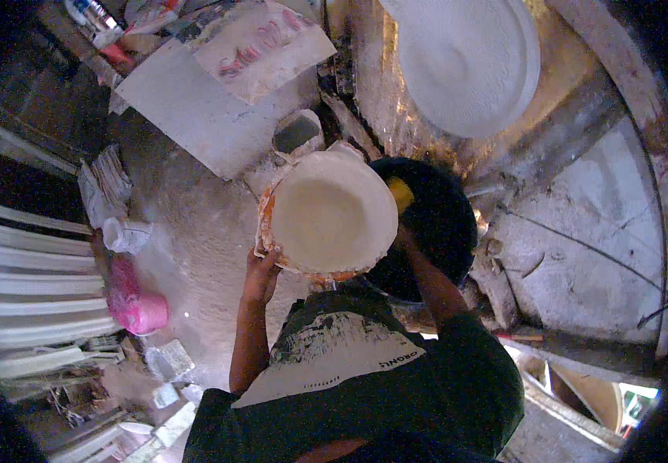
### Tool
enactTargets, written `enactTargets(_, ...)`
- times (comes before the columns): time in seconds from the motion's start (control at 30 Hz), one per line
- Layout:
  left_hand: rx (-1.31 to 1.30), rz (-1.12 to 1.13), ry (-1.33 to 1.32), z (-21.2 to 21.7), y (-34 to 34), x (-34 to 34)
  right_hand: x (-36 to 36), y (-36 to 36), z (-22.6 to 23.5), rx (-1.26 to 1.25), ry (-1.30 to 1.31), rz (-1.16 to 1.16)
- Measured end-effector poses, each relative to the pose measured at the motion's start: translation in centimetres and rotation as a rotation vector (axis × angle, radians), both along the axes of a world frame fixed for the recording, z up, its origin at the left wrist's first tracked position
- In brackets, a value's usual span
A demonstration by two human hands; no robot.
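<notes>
In front of me is an orange bucket (266, 216), its rim and sides crusted with dried white plaster. A smooth, pale cream-coloured mix (332, 212) shows inside it. My left hand (263, 270) is closed on the bucket's near left rim, with the thumb on top. My right hand (406, 238) is against or beside the bucket's right side; its fingers are hidden, so its grip does not show. Beneath and to the right of the bucket stands a large black tub (446, 231), with something yellow (401, 194) at its far left inside.
Behind the bucket stands a plaster-crusted open container (297, 133), with pale boards (187, 108) to its left. A big round white plaster piece (469, 69) is at the far right. A pink bucket (145, 312), a white pail (125, 234) and long white mouldings (33, 266) line the left.
</notes>
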State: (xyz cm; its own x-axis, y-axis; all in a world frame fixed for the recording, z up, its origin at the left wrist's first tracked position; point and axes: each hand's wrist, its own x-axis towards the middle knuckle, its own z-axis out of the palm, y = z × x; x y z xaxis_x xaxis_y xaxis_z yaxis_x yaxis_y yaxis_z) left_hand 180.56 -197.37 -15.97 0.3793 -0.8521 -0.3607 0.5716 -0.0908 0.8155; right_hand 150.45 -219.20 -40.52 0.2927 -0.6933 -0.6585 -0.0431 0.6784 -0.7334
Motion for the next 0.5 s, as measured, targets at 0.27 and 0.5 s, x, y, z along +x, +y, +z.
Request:
enactTargets(0.27, -0.012, -0.073, -0.007, -0.7, -0.2, 0.4, -3.3, 2.1, 11.3, -0.074, 0.103, 0.218)
enactTargets(0.5, 0.097, -0.161, -0.078, -1.9, -1.1, 0.4, -6.3, 6.5, 24.6, -0.154, 0.177, 0.022)
